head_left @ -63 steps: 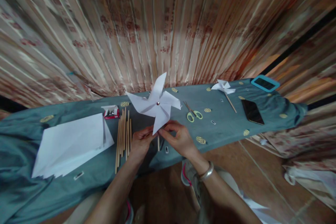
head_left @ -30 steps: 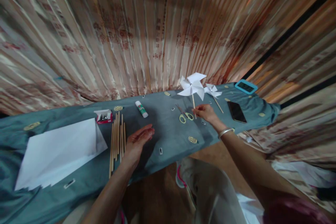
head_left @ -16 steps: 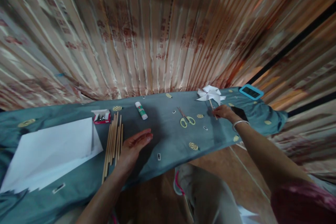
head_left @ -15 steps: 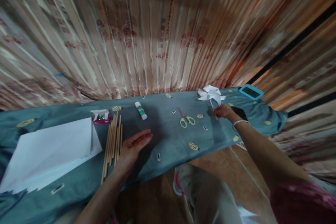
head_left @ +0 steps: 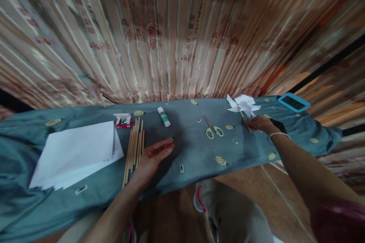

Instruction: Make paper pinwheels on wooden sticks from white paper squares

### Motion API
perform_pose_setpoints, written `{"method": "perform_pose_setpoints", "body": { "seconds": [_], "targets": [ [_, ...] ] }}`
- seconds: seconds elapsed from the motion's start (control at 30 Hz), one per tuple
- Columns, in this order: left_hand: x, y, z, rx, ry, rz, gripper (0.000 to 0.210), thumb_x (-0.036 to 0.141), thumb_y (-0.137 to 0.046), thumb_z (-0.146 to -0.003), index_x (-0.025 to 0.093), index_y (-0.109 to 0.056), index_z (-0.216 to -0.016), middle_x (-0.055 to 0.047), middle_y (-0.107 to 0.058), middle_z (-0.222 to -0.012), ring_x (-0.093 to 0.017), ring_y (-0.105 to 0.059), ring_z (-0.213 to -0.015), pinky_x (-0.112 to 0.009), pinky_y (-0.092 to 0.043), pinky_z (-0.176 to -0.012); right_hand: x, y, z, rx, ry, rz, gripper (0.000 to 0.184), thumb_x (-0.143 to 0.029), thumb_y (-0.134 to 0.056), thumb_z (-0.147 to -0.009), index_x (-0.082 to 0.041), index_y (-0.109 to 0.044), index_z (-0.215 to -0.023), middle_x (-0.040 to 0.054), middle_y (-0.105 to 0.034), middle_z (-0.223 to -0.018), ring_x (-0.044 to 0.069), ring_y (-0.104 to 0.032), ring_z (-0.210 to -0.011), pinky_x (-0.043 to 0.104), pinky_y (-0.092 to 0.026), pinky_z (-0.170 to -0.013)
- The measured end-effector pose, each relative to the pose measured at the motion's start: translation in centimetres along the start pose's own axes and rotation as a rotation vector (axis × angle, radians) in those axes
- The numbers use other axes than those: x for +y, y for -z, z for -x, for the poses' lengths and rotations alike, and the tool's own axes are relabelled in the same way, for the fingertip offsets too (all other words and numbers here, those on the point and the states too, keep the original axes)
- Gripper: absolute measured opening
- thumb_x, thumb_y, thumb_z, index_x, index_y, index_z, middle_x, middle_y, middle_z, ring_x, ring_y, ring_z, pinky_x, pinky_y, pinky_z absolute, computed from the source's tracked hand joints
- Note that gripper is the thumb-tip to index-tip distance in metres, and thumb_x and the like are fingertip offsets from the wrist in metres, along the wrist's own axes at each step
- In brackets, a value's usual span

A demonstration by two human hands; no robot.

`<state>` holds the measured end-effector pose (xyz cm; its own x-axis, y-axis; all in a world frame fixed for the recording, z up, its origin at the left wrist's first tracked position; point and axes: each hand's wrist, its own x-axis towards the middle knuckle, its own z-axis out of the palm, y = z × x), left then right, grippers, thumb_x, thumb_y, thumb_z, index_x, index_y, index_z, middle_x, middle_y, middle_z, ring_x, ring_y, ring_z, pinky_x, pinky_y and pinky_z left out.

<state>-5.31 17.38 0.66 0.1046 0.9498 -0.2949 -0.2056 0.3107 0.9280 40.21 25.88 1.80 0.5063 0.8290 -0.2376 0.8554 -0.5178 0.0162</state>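
My right hand (head_left: 261,123) is at the far right of the table, fingers closed around the thin stick of a white paper pinwheel (head_left: 243,105). The pinwheel is at the table's back edge, its stick pointing toward me. My left hand (head_left: 156,156) hovers over the cloth in front of a glue stick (head_left: 164,117), palm turned inward, fingers extended and nothing visible in them. Between the hands lie scissors (head_left: 213,128) with yellow-green handles. Several wooden sticks (head_left: 134,146) lie side by side just left of my left hand.
White paper sheets (head_left: 76,152) are stacked at the left. A small open red-and-white box (head_left: 123,120) with shiny small pieces stands behind the sticks. A blue-framed tablet (head_left: 293,102) lies at the far right. The patterned green cloth (head_left: 194,148) covers the table, with a curtain (head_left: 171,38) behind.
The view has swung a little left, so the table things appear farther right. The pinwheel's blades sit at a slightly different angle. Both hands keep nearly the same places over the table.
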Motion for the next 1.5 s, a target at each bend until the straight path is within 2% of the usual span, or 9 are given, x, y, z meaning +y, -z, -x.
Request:
{"method": "perform_pose_setpoints", "body": {
  "seconds": [0.13, 0.23, 0.33, 0.47, 0.63, 0.87, 1.23, 1.4, 1.5],
  "targets": [
    [0.3, 1.3, -0.1, 0.003, -0.053, -0.033, 0.047, 0.043, -0.084, -0.052, 0.017, -0.076, -0.09, -0.009, -0.077, -0.092, -0.026, -0.069, -0.097, -0.039, -0.05, -0.094, -1.5, 0.2, 2.8, 0.159, 0.028, 0.138, 0.041, -0.038, -0.057, -0.089, -0.001, -0.068, -0.1, 0.0317, -0.066, -0.101, 0.037, -0.066, -0.097, 0.04, -0.047, -0.076],
    [0.2, 3.0, -0.5, 0.068, -0.141, -0.063, 0.046, 0.044, -0.082, -0.053, 0.018, -0.075, -0.09, -0.008, -0.077, -0.09, -0.025, -0.07, -0.092, -0.04, -0.052, -0.092, -5.3, -0.2, 6.1, 0.251, 0.18, 0.186, 0.033, -0.034, -0.052, -0.091, -0.007, -0.069, -0.099, 0.0247, -0.07, -0.095, 0.034, -0.068, -0.091, 0.036, -0.047, -0.071],
    [0.1, 5.4, -0.9, 0.14, -0.28, -0.166, 0.04, 0.044, -0.075, -0.062, 0.018, -0.075, -0.092, -0.008, -0.076, -0.09, -0.024, -0.07, -0.088, -0.039, -0.054, -0.086, -11.6, -1.1, 11.1, 0.254, 0.426, 0.122, 0.027, -0.034, -0.047, -0.094, -0.017, -0.068, -0.101, 0.0131, -0.074, -0.092, 0.026, -0.07, -0.087, 0.03, -0.044, -0.068],
    [1.2, 10.3, -0.5, 0.222, -0.528, -0.648, 0.024, 0.034, -0.067, -0.071, 0.023, -0.076, -0.09, -0.006, -0.072, -0.099, -0.023, -0.066, -0.095, -0.041, -0.051, -0.093, -20.6, -2.7, 18.9, 0.158, 0.822, -0.16, 0.021, -0.03, -0.05, -0.093, -0.021, -0.068, -0.1, 0.006, -0.074, -0.089, 0.021, -0.069, -0.082, 0.027, -0.042, -0.069],
    [2.0, 16.5, 0.7, 0.404, -0.639, -1.127, 0.03, 0.028, -0.075, -0.067, 0.025, -0.075, -0.097, -0.007, -0.069, -0.107, -0.03, -0.057, -0.109, -0.05, -0.047, -0.098, -26.5, -6.2, 24.3, 0.103, 0.987, -0.37, 0.016, -0.025, -0.052, -0.092, -0.02, -0.067, -0.095, 0.0045, -0.073, -0.088, 0.018, -0.068, -0.081, 0.026, -0.044, -0.071],
    [0.4, 19.0, 0.8, 0.326, -0.623, -1.309, 0.034, 0.023, -0.07, -0.069, 0.018, -0.073, -0.103, -0.013, -0.068, -0.113, -0.033, -0.057, -0.108, -0.05, -0.049, -0.094, -27.0, -9.9, 23.5, 0.096, 1.01, -0.543, 0.017, -0.022, -0.054, -0.091, -0.019, -0.067, -0.102, 0.0064, -0.074, -0.1, 0.019, -0.068, -0.093, 0.03, -0.048, -0.085],
    [0.7, 19.1, 0.9, 0.329, -0.536, -1.165, 0.037, 0.043, -0.049, -0.081, 0.02, -0.076, -0.091, -0.01, -0.073, -0.105, -0.028, -0.066, -0.1, -0.042, -0.053, -0.09, -24.8, -6.5, 17.6, 0.314, 0.708, -0.391, 0.026, -0.023, -0.048, -0.092, -0.017, -0.068, -0.106, 0.0101, -0.075, -0.097, 0.023, -0.07, -0.088, 0.031, -0.05, -0.08],
    [1.1, 18.8, 0.8, 0.418, -0.526, -1.162, 0.034, 0.043, -0.047, -0.081, 0.023, -0.075, -0.081, -0.006, -0.076, -0.095, -0.025, -0.069, -0.09, -0.035, -0.054, -0.082, -26.4, -7.3, 16.5, 0.304, 0.767, -0.408, 0.05, -0.033, -0.054, -0.091, -0.01, -0.048, -0.135, 0.0162, -0.069, -0.114, 0.026, -0.066, -0.102, 0.036, -0.049, -0.089],
    [1.5, 18.6, 0.9, 0.46, -0.52, -1.156, 0.029, 0.041, -0.05, -0.079, 0.025, -0.074, -0.076, -0.004, -0.076, -0.09, -0.024, -0.07, -0.085, -0.033, -0.054, -0.076, -28.0, -7.7, 16.3, 0.293, 0.828, -0.371, 0.051, -0.027, -0.055, -0.09, -0.014, -0.046, -0.138, 0.0159, -0.066, -0.119, 0.026, -0.063, -0.108, 0.036, -0.048, -0.092]
  ]
}}
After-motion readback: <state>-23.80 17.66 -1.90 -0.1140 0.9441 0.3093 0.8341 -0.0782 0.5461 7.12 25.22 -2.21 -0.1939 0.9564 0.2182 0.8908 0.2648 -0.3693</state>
